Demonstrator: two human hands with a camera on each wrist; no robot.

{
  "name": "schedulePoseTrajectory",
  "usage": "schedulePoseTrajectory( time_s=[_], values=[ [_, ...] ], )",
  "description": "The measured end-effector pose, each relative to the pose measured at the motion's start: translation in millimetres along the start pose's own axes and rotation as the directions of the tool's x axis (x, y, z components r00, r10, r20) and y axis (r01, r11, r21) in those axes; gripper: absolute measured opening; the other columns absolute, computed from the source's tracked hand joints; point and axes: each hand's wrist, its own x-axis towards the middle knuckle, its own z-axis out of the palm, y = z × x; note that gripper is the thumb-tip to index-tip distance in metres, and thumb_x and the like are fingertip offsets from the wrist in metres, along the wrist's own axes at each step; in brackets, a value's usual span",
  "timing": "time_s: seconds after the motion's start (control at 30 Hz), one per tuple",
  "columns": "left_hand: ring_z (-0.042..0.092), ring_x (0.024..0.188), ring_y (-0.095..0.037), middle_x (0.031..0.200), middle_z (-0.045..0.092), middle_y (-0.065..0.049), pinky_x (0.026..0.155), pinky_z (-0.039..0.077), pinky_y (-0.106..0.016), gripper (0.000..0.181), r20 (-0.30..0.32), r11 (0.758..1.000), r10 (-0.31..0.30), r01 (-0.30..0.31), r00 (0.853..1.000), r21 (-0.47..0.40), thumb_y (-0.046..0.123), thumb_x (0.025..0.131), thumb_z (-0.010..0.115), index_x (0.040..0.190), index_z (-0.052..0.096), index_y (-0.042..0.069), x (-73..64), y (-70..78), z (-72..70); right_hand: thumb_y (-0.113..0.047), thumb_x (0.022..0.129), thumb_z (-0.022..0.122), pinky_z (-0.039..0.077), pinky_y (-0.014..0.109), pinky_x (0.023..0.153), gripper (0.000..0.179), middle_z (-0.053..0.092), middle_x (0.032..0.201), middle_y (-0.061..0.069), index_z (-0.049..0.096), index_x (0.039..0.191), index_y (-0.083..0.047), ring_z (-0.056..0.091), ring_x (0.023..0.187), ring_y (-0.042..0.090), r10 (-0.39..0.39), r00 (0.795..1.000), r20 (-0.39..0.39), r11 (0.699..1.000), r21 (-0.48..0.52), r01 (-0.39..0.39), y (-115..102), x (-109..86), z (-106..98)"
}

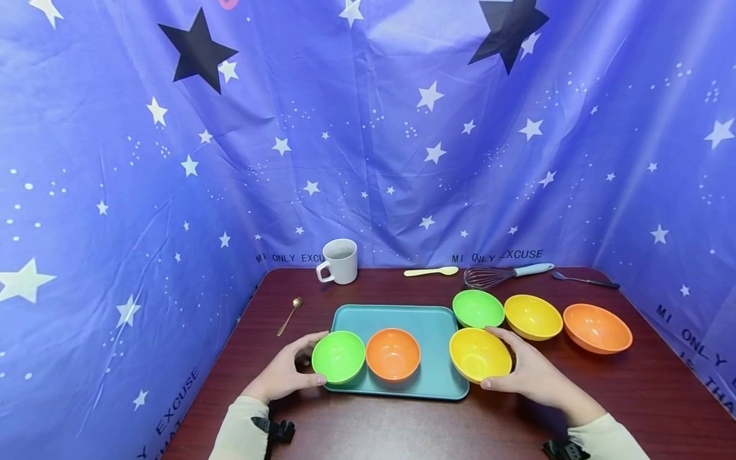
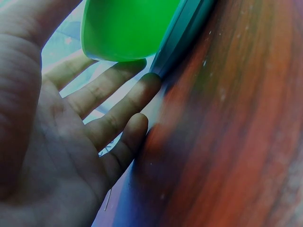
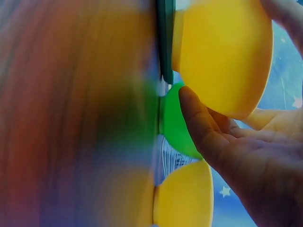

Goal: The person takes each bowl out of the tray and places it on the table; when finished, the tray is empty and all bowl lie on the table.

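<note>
My left hand (image 1: 285, 369) holds a light green bowl (image 1: 339, 356) on the left end of a teal tray (image 1: 431, 326), thumb on its near side and index finger at its far side. In the left wrist view the other fingers (image 2: 113, 111) spread under the bowl's side, close to the tray edge. An orange bowl (image 1: 393, 354) sits mid-tray, beside the green one. My right hand (image 1: 535, 374) grips a yellow bowl (image 1: 480, 355) from its right side, between thumb and fingers. That bowl overlaps the tray's right edge in the head view.
Behind and right of the tray stand a second green bowl (image 1: 478, 309), yellow bowl (image 1: 533, 317) and orange bowl (image 1: 597, 328). Along the back lie a whisk (image 1: 491, 276), a cream spoon (image 1: 431, 272) and a dark spoon (image 1: 586, 280). A white mug (image 1: 340, 262) and gold spoon (image 1: 290, 315) are left.
</note>
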Motion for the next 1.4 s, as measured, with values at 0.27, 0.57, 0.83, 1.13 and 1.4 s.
schedulePoseTrajectory(
  time_s=[0.27,0.57,0.83,1.13,1.4],
  values=[
    [0.066,0.108,-0.019,0.132,0.066,0.005,0.090,0.052,-0.032,0.084,-0.003,1.000,0.002,-0.002,1.000,0.011,0.027,0.083,0.090,0.157,0.048,0.021,0.3,-1.5,-0.1,-0.048,0.073,0.095,0.048,0.043,0.101,0.104,0.054,0.148,0.020,0.045,0.153,-0.003,0.054,0.130,0.035,0.013,1.000,0.010,0.999,-0.035,-0.013,7,-2.7,-7],
    [0.066,0.107,-0.019,0.132,0.066,0.003,0.090,0.052,-0.032,0.084,-0.006,1.000,0.000,0.000,1.000,0.008,0.027,0.084,0.089,0.157,0.048,0.018,0.5,-0.4,0.0,-0.048,0.073,0.095,0.047,0.053,0.101,0.105,0.053,0.148,0.023,0.044,0.152,-0.001,0.054,0.130,0.038,0.034,0.999,0.024,0.998,-0.056,-0.032,7,-5.1,-10],
    [0.066,0.108,-0.019,0.133,0.066,0.000,0.090,0.053,-0.032,0.084,-0.005,1.000,0.012,-0.012,1.000,0.002,0.026,0.084,0.089,0.157,0.047,0.017,1.1,-0.4,0.0,-0.045,0.073,0.095,0.041,0.067,0.104,0.107,0.048,0.151,0.028,0.042,0.154,-0.001,0.050,0.133,0.045,0.036,0.999,0.035,0.999,-0.009,-0.036,11,-5.6,-10],
    [0.066,0.108,-0.019,0.134,0.066,0.001,0.091,0.052,-0.032,0.084,-0.004,1.000,0.005,-0.005,1.000,0.006,0.027,0.084,0.090,0.157,0.048,0.018,1.2,0.9,0.4,-0.044,0.072,0.096,0.040,0.068,0.105,0.108,0.047,0.152,0.028,0.040,0.154,-0.002,0.049,0.133,0.044,0.042,0.999,0.027,0.999,0.017,-0.042,14,-5.2,-9],
    [0.066,0.108,-0.019,0.133,0.066,0.004,0.092,0.052,-0.032,0.084,-0.004,1.000,-0.001,0.001,1.000,0.008,0.027,0.084,0.090,0.157,0.048,0.019,0.6,2.2,0.7,-0.043,0.073,0.096,0.041,0.067,0.104,0.106,0.048,0.151,0.027,0.040,0.154,-0.003,0.050,0.132,0.043,0.054,0.998,0.035,0.998,0.023,-0.054,13,-6.2,-10]
  ],
)
